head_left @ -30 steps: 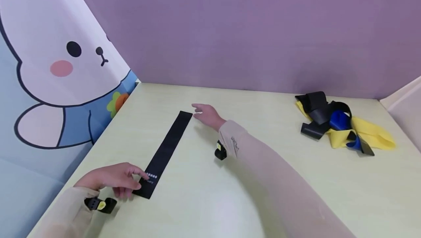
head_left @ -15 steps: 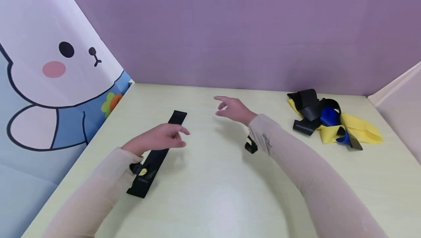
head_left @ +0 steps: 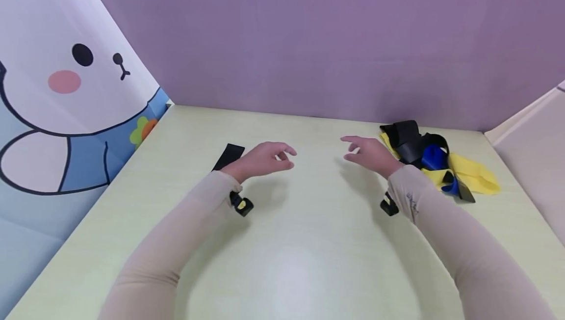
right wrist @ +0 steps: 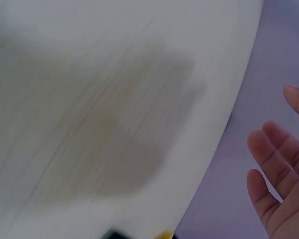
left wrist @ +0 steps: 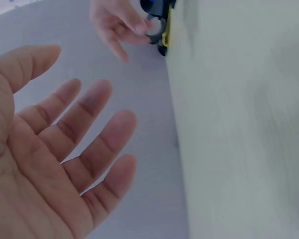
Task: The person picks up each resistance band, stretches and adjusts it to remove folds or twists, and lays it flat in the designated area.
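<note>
In the head view my left hand [head_left: 261, 159] hovers above the table with loosely bent fingers, holding nothing. Beneath and behind that forearm lies a flat black elastic band [head_left: 229, 154]; only its far end shows, the rest being hidden. My right hand [head_left: 372, 155] is raised to the right of it, also with nothing in its fingers, nearest to a tangled heap of bands. The heap has black [head_left: 407, 141], blue [head_left: 434, 157] and yellow bands [head_left: 474, 173]. Both wrist views show spread, relaxed fingers, on the left hand [left wrist: 55, 154] and the right hand [right wrist: 286, 174].
The pale table [head_left: 291, 241] runs back to a purple wall [head_left: 282, 40]. A cloth panel with a cartoon animal [head_left: 79, 109] stands along the left edge, and a light panel [head_left: 534, 128] rises at the right. Each wrist wears a small black strap-on device.
Both hands have moved to the right. My left hand has left the near end of the black band and crossed over it; my right hand has gone from its far end towards the heap.
</note>
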